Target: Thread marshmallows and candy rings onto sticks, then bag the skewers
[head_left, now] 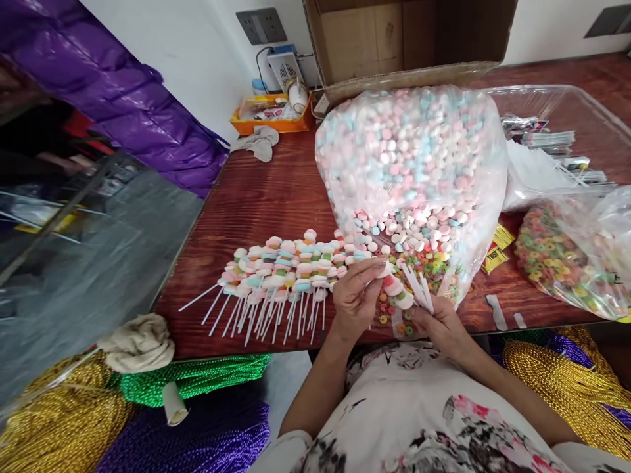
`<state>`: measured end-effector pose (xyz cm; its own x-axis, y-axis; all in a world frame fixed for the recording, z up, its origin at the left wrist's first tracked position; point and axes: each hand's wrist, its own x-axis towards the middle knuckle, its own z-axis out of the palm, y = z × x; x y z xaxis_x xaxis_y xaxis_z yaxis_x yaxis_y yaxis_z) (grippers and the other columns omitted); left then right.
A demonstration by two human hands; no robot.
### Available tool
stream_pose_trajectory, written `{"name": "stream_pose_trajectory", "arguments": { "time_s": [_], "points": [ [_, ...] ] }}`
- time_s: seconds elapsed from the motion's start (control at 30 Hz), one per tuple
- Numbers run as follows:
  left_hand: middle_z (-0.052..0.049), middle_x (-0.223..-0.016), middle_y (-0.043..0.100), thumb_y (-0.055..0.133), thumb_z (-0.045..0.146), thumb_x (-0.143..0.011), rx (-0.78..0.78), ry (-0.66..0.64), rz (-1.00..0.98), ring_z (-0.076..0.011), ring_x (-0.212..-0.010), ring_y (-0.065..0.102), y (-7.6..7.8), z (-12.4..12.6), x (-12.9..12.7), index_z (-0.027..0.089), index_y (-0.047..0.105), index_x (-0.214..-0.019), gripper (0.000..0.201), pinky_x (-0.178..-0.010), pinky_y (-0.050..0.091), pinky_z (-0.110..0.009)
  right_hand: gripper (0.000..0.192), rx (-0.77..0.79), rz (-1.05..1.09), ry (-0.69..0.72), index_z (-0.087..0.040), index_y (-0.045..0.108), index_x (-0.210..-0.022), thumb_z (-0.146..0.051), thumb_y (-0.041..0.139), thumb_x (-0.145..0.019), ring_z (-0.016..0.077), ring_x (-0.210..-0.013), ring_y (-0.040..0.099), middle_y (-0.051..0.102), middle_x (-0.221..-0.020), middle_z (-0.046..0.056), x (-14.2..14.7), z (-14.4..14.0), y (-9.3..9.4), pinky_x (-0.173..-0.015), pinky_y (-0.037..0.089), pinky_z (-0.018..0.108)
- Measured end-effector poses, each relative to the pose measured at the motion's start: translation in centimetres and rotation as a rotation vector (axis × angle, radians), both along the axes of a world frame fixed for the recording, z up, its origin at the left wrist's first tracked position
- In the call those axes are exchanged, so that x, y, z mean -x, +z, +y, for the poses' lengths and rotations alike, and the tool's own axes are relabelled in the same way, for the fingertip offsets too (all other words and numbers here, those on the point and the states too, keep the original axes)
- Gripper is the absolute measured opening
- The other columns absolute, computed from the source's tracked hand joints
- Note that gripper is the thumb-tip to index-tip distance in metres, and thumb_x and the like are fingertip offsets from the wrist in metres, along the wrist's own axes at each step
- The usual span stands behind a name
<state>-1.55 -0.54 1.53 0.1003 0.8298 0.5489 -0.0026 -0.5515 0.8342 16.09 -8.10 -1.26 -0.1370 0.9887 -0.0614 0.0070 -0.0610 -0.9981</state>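
Note:
My right hand (441, 323) grips a bundle of thin white sticks (418, 284) near the table's front edge. One of these sticks carries a few candy pieces (397, 292). My left hand (355, 293) pinches the top of that candy stick, fingers closed on a piece. Just left of my hands lies a row of finished candy skewers (283, 269), sticks pointing toward me. Behind my hands a big clear bag of pastel marshmallow candies (411, 164) lies open, with ring candies (428, 261) spilled at its mouth.
A second bag of coloured ring candies (566, 259) sits at the right. A cardboard box (404, 39) and an orange tray (273, 118) stand at the back of the wooden table (266, 197). Gold, green and purple cord bundles (192, 381) lie below the table edge.

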Motion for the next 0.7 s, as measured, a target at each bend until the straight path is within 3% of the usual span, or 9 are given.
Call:
{"name": "stream_pose_trajectory", "arguments": {
  "time_s": [0.07,0.13,0.23,0.33,0.43,0.57,0.7],
  "points": [
    [-0.009,-0.122,0.074,0.072,0.029,-0.086,0.193,-0.1,-0.112,-0.0269,-0.113,0.07,0.2,0.2,0.2,0.026,0.075,-0.112,0.027,-0.097,0.058,-0.043,0.035,-0.008,-0.067,0.0,-0.019,0.054,-0.07,-0.044,0.056,-0.095,0.0118,-0.057,0.034,0.041,-0.06,-0.004,-1.0,0.5,0.8,-0.054,0.029,0.026],
    [-0.011,-0.121,0.074,0.066,0.037,-0.09,0.329,-0.116,-0.135,-0.0276,-0.113,0.07,0.0,0.2,0.0,0.025,0.074,-0.117,0.031,-0.099,0.057,-0.045,0.031,-0.036,-0.142,0.01,-0.019,0.059,-0.076,-0.043,0.055,-0.095,0.0124,-0.06,0.034,0.042,-0.063,-0.003,-1.7,0.8,1.6,-0.055,0.029,0.026],
    [-0.008,-0.115,0.076,0.063,0.031,-0.092,0.216,-0.022,-0.018,-0.0246,-0.113,0.07,-0.7,-0.2,-0.8,0.024,0.077,-0.107,0.021,-0.106,0.053,-0.045,0.027,-0.089,-0.237,-0.013,-0.018,0.063,-0.085,-0.039,0.052,-0.097,0.0125,-0.063,0.034,0.043,-0.066,-0.003,-1.8,0.8,2.2,-0.057,0.029,0.026],
    [-0.007,-0.119,0.075,0.063,0.024,-0.092,0.042,0.04,0.053,-0.0224,-0.115,0.069,-1.4,-0.6,-1.5,0.025,0.076,-0.103,0.017,-0.106,0.053,-0.045,0.029,-0.096,-0.251,-0.057,-0.018,0.06,-0.078,-0.038,0.052,-0.097,0.0118,-0.061,0.033,0.042,-0.065,-0.003,-1.0,0.4,1.7,-0.057,0.03,0.026],
    [-0.007,-0.119,0.075,0.062,0.027,-0.093,0.073,0.069,0.035,-0.022,-0.115,0.069,-1.8,-0.9,-2.0,0.025,0.076,-0.103,0.017,-0.106,0.053,-0.046,0.036,-0.045,-0.155,-0.087,-0.019,0.052,-0.067,-0.043,0.055,-0.095,0.0119,-0.058,0.036,0.043,-0.061,-0.003,-0.2,0.1,0.5,-0.055,0.031,0.026],
    [-0.008,-0.117,0.076,0.067,0.037,-0.09,0.326,0.033,-0.228,-0.0237,-0.114,0.069,-1.5,-1.0,-2.5,0.024,0.078,-0.102,0.021,-0.11,0.05,-0.046,0.044,0.083,0.043,-0.173,-0.021,0.045,-0.061,-0.049,0.058,-0.092,0.0105,-0.049,0.031,0.037,-0.052,-0.005,0.1,0.2,-0.5,-0.047,0.028,0.026],
    [-0.008,-0.105,0.078,0.073,0.049,-0.083,0.569,-0.018,-0.531,-0.0236,-0.102,0.073,-1.4,-0.8,-2.5,0.023,0.078,-0.101,0.032,-0.1,0.056,-0.043,0.042,0.006,-0.025,-0.114,-0.02,0.048,-0.062,-0.045,0.058,-0.094,0.0104,-0.052,0.034,0.041,-0.055,-0.004,0.2,0.5,-0.3,-0.05,0.03,0.025]
  ]
}}
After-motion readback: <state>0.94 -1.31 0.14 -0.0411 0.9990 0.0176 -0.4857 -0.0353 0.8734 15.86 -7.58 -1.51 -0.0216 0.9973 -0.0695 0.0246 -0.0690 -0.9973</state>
